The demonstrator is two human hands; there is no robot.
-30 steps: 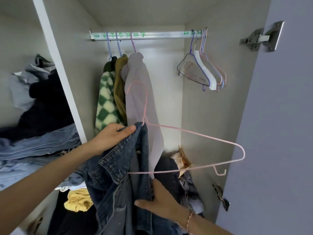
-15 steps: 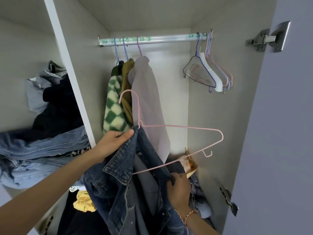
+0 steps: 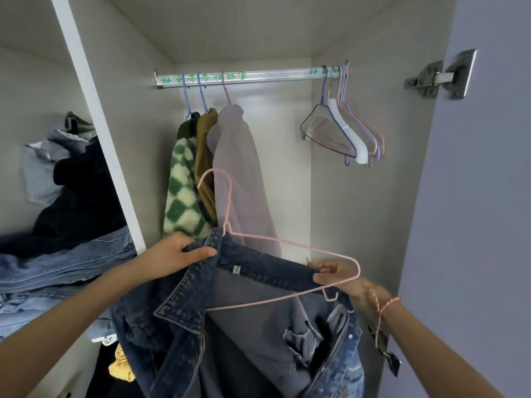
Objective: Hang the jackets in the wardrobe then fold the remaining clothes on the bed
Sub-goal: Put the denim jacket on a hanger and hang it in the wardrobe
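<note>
A dark blue denim jacket [image 3: 247, 320] hangs open in front of the wardrobe, its collar stretched between my hands. My left hand [image 3: 178, 254] grips the collar's left end by the neck of a pink wire hanger [image 3: 290, 245]. My right hand [image 3: 339, 275] pinches the jacket's right shoulder together with the hanger's right end. The hanger's hook points up, below the rail [image 3: 244, 77]. Three jackets hang at the rail's left: a green checked fleece [image 3: 181, 193], an olive one [image 3: 204, 168] and a pale lilac one [image 3: 241, 173].
Several empty hangers [image 3: 344, 133] hang at the rail's right end. The left compartment holds a heap of jeans and dark clothes [image 3: 66, 242]. The open wardrobe door [image 3: 474, 211] stands at the right. A yellow cloth [image 3: 120, 366] lies low in the wardrobe.
My right hand rose from the jacket's lower front to its right shoulder and the hanger's right end. The collar is now spread wide between both hands.
</note>
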